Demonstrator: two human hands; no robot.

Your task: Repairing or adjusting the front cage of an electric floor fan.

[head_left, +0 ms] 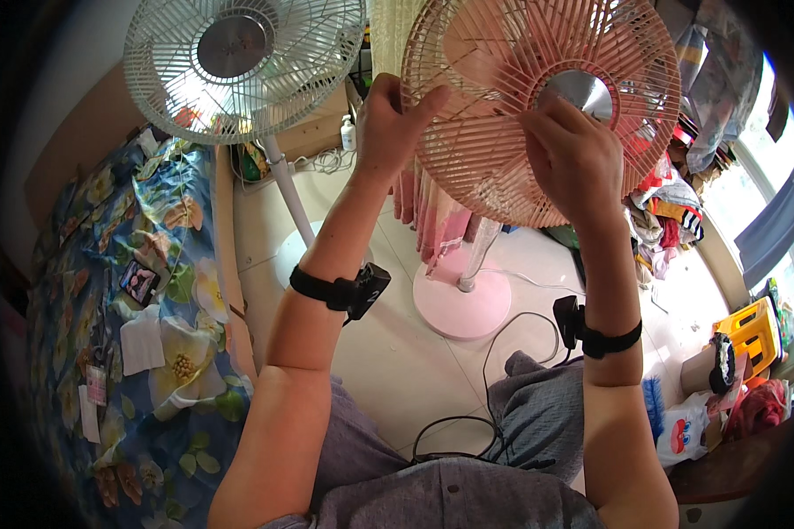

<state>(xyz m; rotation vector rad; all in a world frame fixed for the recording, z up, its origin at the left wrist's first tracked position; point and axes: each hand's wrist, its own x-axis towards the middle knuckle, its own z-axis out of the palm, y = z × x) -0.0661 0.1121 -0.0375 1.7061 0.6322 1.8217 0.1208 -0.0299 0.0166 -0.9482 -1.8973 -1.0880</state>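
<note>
Head view, pink fan [494, 181] stood on the floor [379, 353], gripped at its left rim [422, 167] by the left hand [386, 132], silver hub [596, 88] partly covered by the right hand [582, 163], fingers [547, 130] curled, whether anything is pinched cannot be told, white fan [181, 97] placed at left.

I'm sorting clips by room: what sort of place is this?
Probably a bedroom: a flowered blue cover over what looks like a bed, heaped clothes at right, and a white standing fan.
</note>
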